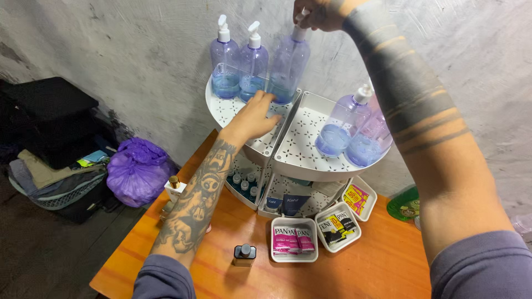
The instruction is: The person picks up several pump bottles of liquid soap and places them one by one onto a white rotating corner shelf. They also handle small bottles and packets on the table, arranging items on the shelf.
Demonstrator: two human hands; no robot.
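Observation:
A white corner shelf [302,147] with two perforated upper trays stands on an orange wooden table [354,271]. My right hand [317,14] grips the pump top of a clear purple pump bottle [288,63], tilted over the left tray's back right corner. My left hand [256,115] rests with fingers spread on the left tray, next to that bottle's base. Two more purple pump bottles [239,66] stand upright at the back of that tray. On the right tray two pump bottles [354,130] lean toward the wall.
Small white trays of sachets [293,239] sit before the shelf. A small dark-capped bottle [244,254] and a perfume bottle [174,188] stand on the table. A green bottle [404,205] is at right. On the floor left lie a purple bag [136,169] and piled clothes.

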